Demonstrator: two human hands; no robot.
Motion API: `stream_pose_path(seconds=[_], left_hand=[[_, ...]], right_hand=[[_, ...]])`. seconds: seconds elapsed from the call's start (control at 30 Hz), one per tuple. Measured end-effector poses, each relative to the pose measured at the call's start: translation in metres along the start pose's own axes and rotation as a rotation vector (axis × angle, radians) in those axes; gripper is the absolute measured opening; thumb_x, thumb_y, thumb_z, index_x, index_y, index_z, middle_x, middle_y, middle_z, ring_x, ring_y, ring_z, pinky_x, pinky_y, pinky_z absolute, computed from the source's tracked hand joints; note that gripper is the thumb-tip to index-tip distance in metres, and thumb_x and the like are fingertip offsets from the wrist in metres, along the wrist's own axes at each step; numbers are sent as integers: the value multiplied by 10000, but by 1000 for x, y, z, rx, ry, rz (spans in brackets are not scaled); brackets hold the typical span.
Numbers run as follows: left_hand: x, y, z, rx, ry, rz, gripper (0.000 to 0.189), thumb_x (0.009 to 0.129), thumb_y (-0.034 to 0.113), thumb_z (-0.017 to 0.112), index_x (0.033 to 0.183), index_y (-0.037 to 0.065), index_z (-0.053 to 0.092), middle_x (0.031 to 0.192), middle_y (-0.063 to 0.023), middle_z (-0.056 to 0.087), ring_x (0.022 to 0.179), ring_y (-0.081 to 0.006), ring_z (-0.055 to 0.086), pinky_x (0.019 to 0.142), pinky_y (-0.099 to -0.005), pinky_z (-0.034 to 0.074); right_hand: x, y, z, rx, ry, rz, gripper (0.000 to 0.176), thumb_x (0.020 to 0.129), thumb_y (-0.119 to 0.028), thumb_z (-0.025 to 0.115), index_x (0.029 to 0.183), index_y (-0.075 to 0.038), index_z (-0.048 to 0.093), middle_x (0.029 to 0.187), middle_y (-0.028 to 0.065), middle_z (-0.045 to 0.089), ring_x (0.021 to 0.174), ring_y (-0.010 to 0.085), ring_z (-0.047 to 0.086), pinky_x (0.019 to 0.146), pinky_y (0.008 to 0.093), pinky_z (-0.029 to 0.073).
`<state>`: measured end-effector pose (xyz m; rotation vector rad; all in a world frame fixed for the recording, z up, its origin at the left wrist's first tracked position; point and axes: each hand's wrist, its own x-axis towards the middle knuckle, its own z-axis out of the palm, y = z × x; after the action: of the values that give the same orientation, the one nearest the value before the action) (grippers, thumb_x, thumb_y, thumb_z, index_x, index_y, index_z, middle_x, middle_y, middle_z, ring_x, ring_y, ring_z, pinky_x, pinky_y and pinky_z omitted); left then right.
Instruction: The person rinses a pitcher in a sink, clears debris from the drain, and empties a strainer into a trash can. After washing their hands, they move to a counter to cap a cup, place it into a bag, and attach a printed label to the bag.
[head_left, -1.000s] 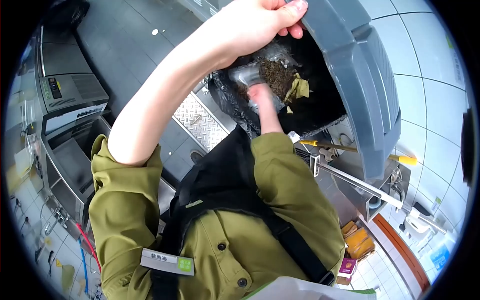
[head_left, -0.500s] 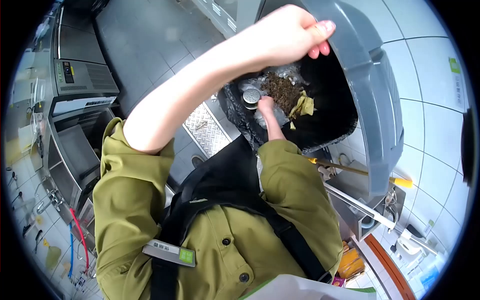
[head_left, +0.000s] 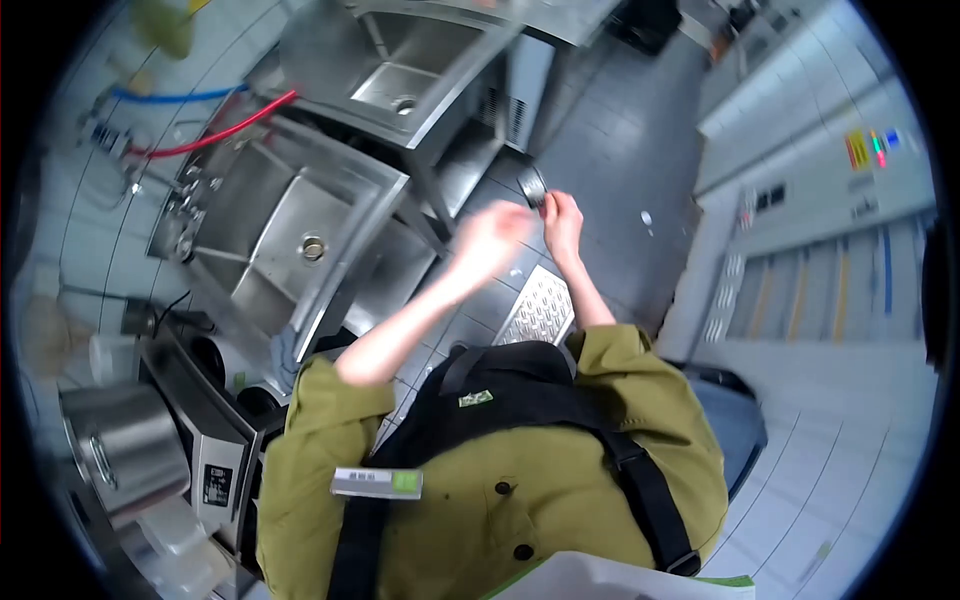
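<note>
My right hand [head_left: 563,228] is closed on a small round metal container [head_left: 531,184], held out in front of me above the floor. In the earlier frame its face looks perforated, like a strainer or shaker top; at this moment it is tilted, and its inside cannot be made out. My left hand [head_left: 497,236] is close beside it on the left, apart from the container. Motion smears its fingers.
To the left stand a steel sink [head_left: 270,235] and a second sink [head_left: 425,60] farther off. A large steel pot [head_left: 125,440] is at lower left. A metal grate [head_left: 540,308] lies in the floor; a white cabinet [head_left: 815,200] stands right.
My view has turned from the waste bin towards the sinks. My left hand has let go of the bin lid and come down. The right hand has brought the metal container out of the bin.
</note>
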<state>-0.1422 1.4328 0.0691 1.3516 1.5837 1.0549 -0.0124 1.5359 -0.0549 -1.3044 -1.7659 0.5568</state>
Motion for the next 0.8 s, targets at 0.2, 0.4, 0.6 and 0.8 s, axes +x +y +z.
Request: stream_pose_path(seconds=[0.2,0.4,0.6,0.8], left_hand=[[-39,-128,-195,-472,940,-213,171,832,103,497,972,31,564,816,0,543,701,-69,470,650,-197,393],[-43,-201,-187,-599,1221,-371,115,835,88,489,899,28,563,718,8,480,638,-64,421,578,-192,339],[55,-190,-196,-610,1595,-571,124,851,89,460,916,17,537,698,19,447,630,-48,383,579,-181,312],[148,-169,-235,-587,1466,-638,153,856,113,471,945,20,553,683,14,441,638,-60,383,607,-183,319]], right_hand=[[175,-119,158,154,-103,-478,104,747,-102,582,793,-14,610,784,153,559,707,306,553,657,358,446],[296,-58,365,-249,-577,-398,183,698,-176,605,748,-2,630,752,196,598,688,350,589,654,403,477],[328,36,526,-601,-1158,-330,389,702,-293,602,925,25,581,962,207,577,931,322,551,821,369,443],[386,-22,560,-575,-878,-235,300,782,-334,509,837,-47,580,805,174,607,783,320,596,684,425,467]])
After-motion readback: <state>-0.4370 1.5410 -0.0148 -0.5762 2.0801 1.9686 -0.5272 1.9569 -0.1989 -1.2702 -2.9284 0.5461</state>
